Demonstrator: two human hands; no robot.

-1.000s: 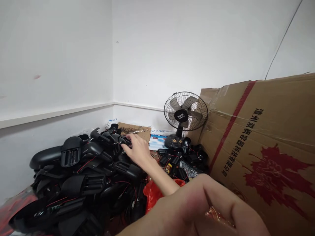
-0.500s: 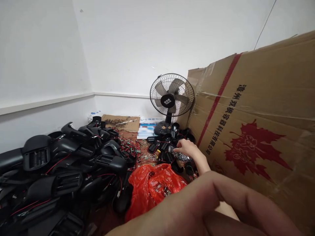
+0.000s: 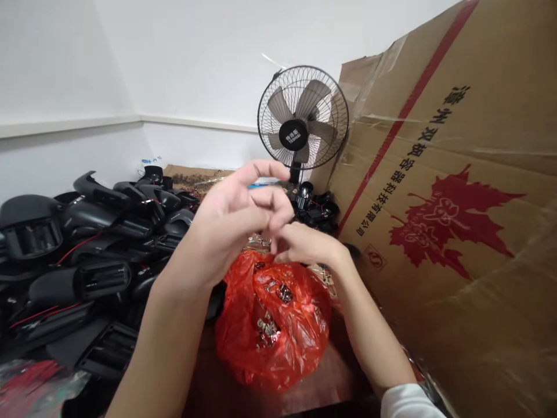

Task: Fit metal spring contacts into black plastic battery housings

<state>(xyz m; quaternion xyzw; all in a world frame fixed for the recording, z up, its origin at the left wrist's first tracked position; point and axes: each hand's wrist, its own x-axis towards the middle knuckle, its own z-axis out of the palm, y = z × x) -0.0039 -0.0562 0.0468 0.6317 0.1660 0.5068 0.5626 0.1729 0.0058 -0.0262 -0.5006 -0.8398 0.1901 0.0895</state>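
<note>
My left hand (image 3: 235, 212) is raised above a red plastic bag (image 3: 278, 354), its index finger bent and its thumb pressed towards the other curled fingers. Against its fingertips, my right hand (image 3: 302, 244) comes in from the right with its fingers pinched together. Whatever lies between the fingertips is too small or hidden to make out. The bag stands open below both hands, with small shiny metal pieces (image 3: 267, 331) inside it.
Black plastic housings (image 3: 100, 278) with red wires are heaped on the left. A black fan (image 3: 300, 125) stands at the back, by more black parts (image 3: 319, 206). A large cardboard box (image 3: 456, 313) walls off the right side. Clear plastic (image 3: 35, 383) lies bottom left.
My right hand has come back from the black parts near the box to above the red bag. My left hand has moved from close in front of the camera to meet it. The view has tilted down.
</note>
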